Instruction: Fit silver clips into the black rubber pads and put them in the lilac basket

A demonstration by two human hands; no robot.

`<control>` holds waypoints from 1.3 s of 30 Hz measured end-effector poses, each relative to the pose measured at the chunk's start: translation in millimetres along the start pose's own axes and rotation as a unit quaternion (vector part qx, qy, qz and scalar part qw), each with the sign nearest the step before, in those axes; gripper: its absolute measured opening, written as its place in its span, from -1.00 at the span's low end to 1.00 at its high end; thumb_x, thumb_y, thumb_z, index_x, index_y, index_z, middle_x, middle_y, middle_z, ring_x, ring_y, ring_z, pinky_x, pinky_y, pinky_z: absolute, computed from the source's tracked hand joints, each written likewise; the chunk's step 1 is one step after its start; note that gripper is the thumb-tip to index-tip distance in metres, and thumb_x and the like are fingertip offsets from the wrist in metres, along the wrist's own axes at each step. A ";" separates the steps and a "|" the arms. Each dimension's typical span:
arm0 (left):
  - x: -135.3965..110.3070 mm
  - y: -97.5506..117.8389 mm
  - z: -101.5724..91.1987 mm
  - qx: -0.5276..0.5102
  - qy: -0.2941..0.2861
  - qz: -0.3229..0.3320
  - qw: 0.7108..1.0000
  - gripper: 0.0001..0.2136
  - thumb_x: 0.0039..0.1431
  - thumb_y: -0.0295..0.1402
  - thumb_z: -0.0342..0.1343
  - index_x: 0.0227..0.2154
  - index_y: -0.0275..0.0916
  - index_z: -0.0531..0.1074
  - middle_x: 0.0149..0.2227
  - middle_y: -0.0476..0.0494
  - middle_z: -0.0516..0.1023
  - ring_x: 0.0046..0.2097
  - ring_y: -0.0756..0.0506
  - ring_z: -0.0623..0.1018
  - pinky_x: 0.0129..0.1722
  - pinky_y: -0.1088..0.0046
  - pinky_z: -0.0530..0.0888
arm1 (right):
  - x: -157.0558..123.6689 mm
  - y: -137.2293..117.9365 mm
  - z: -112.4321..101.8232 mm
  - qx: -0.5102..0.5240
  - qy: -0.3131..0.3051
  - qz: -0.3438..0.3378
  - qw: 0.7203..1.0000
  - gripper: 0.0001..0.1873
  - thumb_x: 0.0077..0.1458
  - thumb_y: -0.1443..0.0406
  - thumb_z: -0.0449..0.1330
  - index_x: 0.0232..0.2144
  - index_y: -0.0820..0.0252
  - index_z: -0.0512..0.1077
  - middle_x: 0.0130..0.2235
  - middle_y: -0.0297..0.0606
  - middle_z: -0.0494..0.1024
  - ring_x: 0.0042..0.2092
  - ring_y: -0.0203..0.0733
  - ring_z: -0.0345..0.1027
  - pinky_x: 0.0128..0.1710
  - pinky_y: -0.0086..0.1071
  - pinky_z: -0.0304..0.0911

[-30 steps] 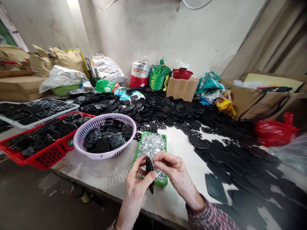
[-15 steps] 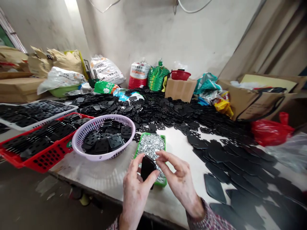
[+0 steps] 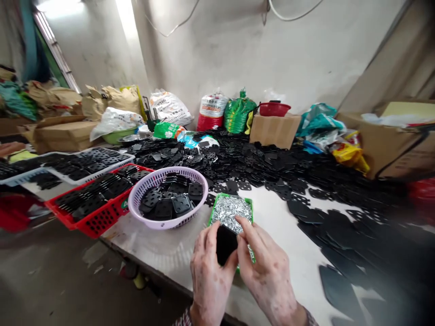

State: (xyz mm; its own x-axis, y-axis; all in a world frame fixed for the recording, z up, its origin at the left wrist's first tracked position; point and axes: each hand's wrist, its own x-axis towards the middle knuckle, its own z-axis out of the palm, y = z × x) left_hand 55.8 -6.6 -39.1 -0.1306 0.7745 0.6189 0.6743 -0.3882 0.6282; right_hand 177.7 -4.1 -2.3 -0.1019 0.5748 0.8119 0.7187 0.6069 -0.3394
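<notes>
My left hand point(image 3: 210, 276) grips a matte black plate point(image 3: 226, 244) upright, just above the near end of a green tray point(image 3: 231, 196). The tray is heaped with small silver metal pins point(image 3: 231, 212). My right hand point(image 3: 268, 271) rests against the plate's side, its fingertips reaching over the pins. Whether those fingers hold a pin is hidden. Left of my hands, a lilac plastic basket point(image 3: 170, 169) holds perforated black plates, and it stands on a white table point(image 3: 152, 244).
A red crate point(image 3: 102, 222) and a white crate point(image 3: 102, 165) of stacked black plates stand at the table's left. Loose perforated plates point(image 3: 244, 167) heap across the back, solid black pieces point(image 3: 340, 285) lie right, and sacks and cardboard boxes point(image 3: 275, 130) line the wall.
The view has swung, shifting the whole scene right and down. The black plate has turned from edge-on to broad face showing, and my hands have drawn closer together above the tray.
</notes>
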 end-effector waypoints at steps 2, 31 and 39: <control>1.0 -0.2 -2.0 -0.025 -0.006 -0.026 0.999 -0.51 0.19 -0.25 0.17 0.16 -0.22 0.27 0.05 -0.32 0.50 0.07 -0.26 0.49 0.00 0.12 0.48 | 1.4 -0.1 1.7 0.050 -0.009 0.039 0.998 -0.60 0.28 0.42 0.05 0.14 0.19 0.36 -0.14 -0.12 0.53 -0.22 -0.10 0.45 -0.17 -0.24 0.41; 44.9 -41.3 -59.0 -0.601 -0.232 -0.253 0.722 -0.45 -0.01 -0.03 0.30 0.05 -0.13 0.51 -0.04 -0.26 0.61 -0.20 -0.19 0.62 -0.23 0.32 0.51 | 95.2 1.1 8.7 0.387 -0.330 0.023 0.861 -0.86 0.24 0.30 0.26 -0.17 0.07 0.61 -0.22 -0.29 0.54 -0.26 -0.22 0.46 -0.31 -0.46 0.41; 50.5 -34.3 -54.3 -0.471 -0.062 -0.225 0.851 -0.46 0.02 -0.17 0.31 0.08 -0.21 0.48 -0.08 -0.23 0.64 -0.09 -0.20 0.59 -0.14 0.34 0.54 | 95.0 -12.3 17.4 0.366 -0.316 0.194 0.854 -0.66 0.29 0.09 0.12 -0.14 0.19 0.55 -0.38 -0.28 0.51 -0.51 -0.28 0.38 -0.58 -0.52 0.32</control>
State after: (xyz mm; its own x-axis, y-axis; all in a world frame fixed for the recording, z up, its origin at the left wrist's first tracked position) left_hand -13.4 18.7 -3.8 -0.1046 0.9748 0.1972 -0.3125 -0.2205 0.9240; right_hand 147.2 52.6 70.7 -0.4712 0.8514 0.2305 0.1846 0.3507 -0.9181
